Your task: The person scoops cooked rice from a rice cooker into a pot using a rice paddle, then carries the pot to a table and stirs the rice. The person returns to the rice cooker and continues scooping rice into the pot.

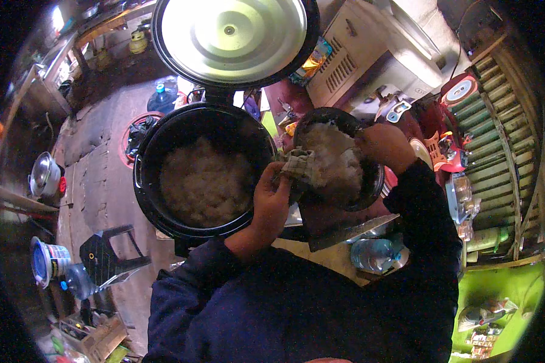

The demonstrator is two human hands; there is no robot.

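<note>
A large black rice cooker (146, 199) stands open before me, with a pale mass of what looks like cooked rice (204, 181) inside. To its right is a tilted dark pot (374, 193) that also holds pale rice (336, 154). My left hand (272, 195) grips a checkered cloth (299, 165) against the left rim of this pot. Over the pot's right side, my right hand (386, 144) is closed, its fingers turned in toward the rice. Whatever those fingers may hold is hidden.
The cooker's raised lid (236, 50) stands above it. A beige metal cabinet (345, 50) with vents is at the upper right. A water bottle (374, 255) lies near my right elbow. On the left floor are a black step stool (111, 256) and a bucket (50, 261).
</note>
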